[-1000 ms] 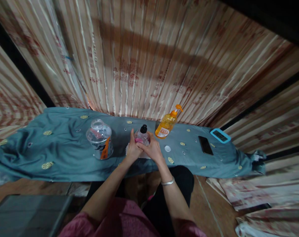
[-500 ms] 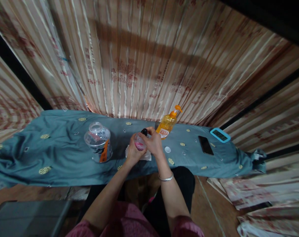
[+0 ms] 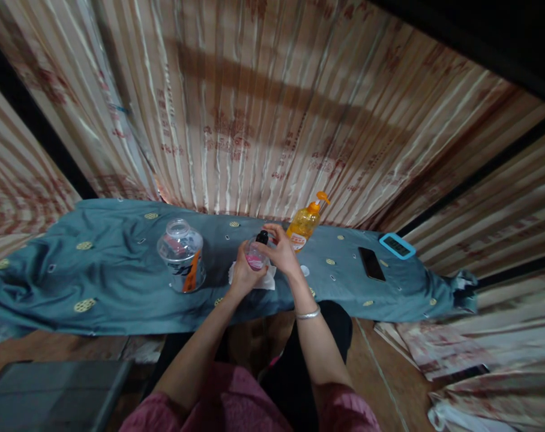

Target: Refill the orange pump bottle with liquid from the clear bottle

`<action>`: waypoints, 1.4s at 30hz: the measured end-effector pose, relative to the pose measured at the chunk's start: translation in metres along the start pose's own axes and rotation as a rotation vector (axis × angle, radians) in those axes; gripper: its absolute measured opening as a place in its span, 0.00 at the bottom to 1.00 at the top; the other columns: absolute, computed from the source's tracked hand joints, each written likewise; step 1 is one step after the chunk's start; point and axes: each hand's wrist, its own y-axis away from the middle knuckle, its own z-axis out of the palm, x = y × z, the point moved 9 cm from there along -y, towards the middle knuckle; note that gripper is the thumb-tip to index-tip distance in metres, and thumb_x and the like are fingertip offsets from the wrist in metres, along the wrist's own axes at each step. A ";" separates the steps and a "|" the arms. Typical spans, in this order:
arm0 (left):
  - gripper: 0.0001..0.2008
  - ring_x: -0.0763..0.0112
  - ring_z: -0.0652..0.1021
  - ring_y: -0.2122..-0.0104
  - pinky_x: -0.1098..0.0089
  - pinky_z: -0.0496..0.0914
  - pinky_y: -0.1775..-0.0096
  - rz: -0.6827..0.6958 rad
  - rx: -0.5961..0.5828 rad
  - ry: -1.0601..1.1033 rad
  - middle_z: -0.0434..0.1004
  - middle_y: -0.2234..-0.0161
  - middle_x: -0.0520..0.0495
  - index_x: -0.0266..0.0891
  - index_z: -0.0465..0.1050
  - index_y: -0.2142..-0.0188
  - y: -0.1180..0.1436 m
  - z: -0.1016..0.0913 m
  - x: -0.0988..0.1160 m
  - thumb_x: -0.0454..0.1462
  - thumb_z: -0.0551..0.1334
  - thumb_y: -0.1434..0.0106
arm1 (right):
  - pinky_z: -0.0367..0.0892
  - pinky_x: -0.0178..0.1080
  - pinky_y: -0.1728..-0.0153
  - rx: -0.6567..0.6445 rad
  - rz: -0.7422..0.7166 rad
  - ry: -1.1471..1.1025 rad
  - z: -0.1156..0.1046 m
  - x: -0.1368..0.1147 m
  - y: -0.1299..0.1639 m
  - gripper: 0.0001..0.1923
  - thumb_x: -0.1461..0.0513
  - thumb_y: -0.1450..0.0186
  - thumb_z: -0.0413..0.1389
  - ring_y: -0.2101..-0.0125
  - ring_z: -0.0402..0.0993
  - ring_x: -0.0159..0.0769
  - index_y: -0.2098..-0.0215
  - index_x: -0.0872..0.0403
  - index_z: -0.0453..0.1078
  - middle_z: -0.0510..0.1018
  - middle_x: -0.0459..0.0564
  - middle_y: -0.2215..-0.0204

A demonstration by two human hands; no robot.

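My left hand (image 3: 242,275) grips the body of a small clear bottle (image 3: 255,258) with pink liquid at its bottom, held just above a white tissue (image 3: 266,281) on the teal cloth. The fingers of my right hand (image 3: 279,251) are closed on the bottle's black cap (image 3: 263,236). A silver bangle (image 3: 307,314) sits on my right wrist. To the left stands a large clear plastic jar (image 3: 181,254) with an orange label.
An orange pump bottle (image 3: 304,223) stands behind my right hand. A small white round lid (image 3: 304,270) lies on the teal cloth (image 3: 96,282). Further right lie a black phone (image 3: 371,263) and a blue-rimmed device (image 3: 397,245). A striped curtain hangs behind. A grey box (image 3: 51,393) sits bottom left.
The small bottle was lifted off the cloth. My right hand moved from its side up onto the black cap. The view shifted slightly.
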 end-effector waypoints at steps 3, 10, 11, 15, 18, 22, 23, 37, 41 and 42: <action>0.44 0.50 0.76 0.41 0.48 0.71 0.39 -0.010 -0.004 -0.001 0.73 0.43 0.40 0.43 0.59 0.39 0.000 0.000 -0.001 0.36 0.74 0.53 | 0.72 0.57 0.44 0.068 0.025 0.014 -0.011 0.010 0.003 0.17 0.56 0.30 0.64 0.46 0.77 0.48 0.46 0.54 0.73 0.79 0.53 0.48; 0.43 0.49 0.78 0.44 0.47 0.74 0.42 -0.021 0.002 0.010 0.74 0.44 0.41 0.44 0.59 0.39 0.003 -0.001 -0.003 0.36 0.74 0.54 | 0.74 0.55 0.47 0.089 0.031 0.036 -0.024 0.011 0.015 0.15 0.56 0.29 0.63 0.49 0.78 0.46 0.47 0.54 0.73 0.80 0.52 0.49; 0.43 0.50 0.78 0.43 0.47 0.73 0.42 -0.014 0.002 0.014 0.74 0.43 0.41 0.45 0.59 0.39 0.003 -0.001 -0.002 0.36 0.74 0.53 | 0.74 0.55 0.47 0.082 0.021 0.041 -0.018 0.008 0.015 0.15 0.56 0.29 0.63 0.49 0.79 0.46 0.48 0.54 0.74 0.80 0.52 0.50; 0.43 0.51 0.77 0.42 0.49 0.72 0.40 -0.023 -0.011 0.014 0.73 0.42 0.40 0.44 0.58 0.39 0.003 -0.001 -0.001 0.37 0.74 0.53 | 0.73 0.55 0.46 0.051 -0.018 0.034 0.000 0.001 0.012 0.12 0.56 0.30 0.64 0.51 0.79 0.45 0.54 0.55 0.76 0.82 0.50 0.53; 0.42 0.51 0.76 0.42 0.49 0.71 0.39 -0.030 -0.016 0.011 0.73 0.42 0.38 0.43 0.59 0.40 0.003 -0.001 0.000 0.36 0.73 0.53 | 0.74 0.54 0.47 0.050 -0.022 0.006 -0.005 0.008 0.015 0.12 0.56 0.29 0.63 0.50 0.79 0.45 0.52 0.55 0.75 0.81 0.51 0.50; 0.44 0.51 0.77 0.43 0.47 0.72 0.41 -0.033 -0.002 0.017 0.73 0.43 0.40 0.44 0.58 0.39 0.003 -0.001 -0.001 0.36 0.74 0.54 | 0.75 0.54 0.48 0.080 -0.007 0.012 -0.017 0.014 0.022 0.15 0.56 0.29 0.62 0.49 0.79 0.46 0.48 0.54 0.73 0.80 0.52 0.48; 0.44 0.51 0.78 0.44 0.47 0.73 0.41 -0.034 -0.001 0.020 0.74 0.44 0.40 0.44 0.58 0.39 0.004 -0.001 -0.001 0.36 0.74 0.54 | 0.74 0.55 0.47 0.085 -0.009 0.020 -0.017 0.011 0.023 0.15 0.56 0.29 0.62 0.49 0.79 0.46 0.47 0.54 0.73 0.80 0.52 0.49; 0.45 0.53 0.79 0.45 0.51 0.74 0.42 -0.070 -0.005 0.008 0.74 0.43 0.40 0.43 0.58 0.38 0.005 -0.001 -0.003 0.37 0.75 0.54 | 0.73 0.56 0.46 0.144 0.003 0.044 -0.023 0.010 0.025 0.20 0.54 0.31 0.64 0.47 0.78 0.48 0.46 0.54 0.72 0.80 0.54 0.48; 0.45 0.52 0.78 0.44 0.50 0.74 0.42 -0.055 -0.005 0.026 0.74 0.42 0.40 0.44 0.58 0.38 0.005 0.000 -0.004 0.36 0.75 0.54 | 0.72 0.54 0.44 0.142 -0.008 0.071 -0.014 -0.004 0.022 0.22 0.50 0.36 0.66 0.47 0.79 0.47 0.49 0.51 0.72 0.81 0.52 0.49; 0.45 0.51 0.78 0.43 0.50 0.74 0.42 -0.053 -0.002 0.031 0.73 0.41 0.39 0.44 0.59 0.38 0.004 -0.001 -0.004 0.36 0.75 0.54 | 0.72 0.53 0.43 0.141 -0.005 0.089 -0.010 -0.008 0.020 0.23 0.49 0.39 0.68 0.49 0.79 0.47 0.51 0.50 0.73 0.82 0.51 0.52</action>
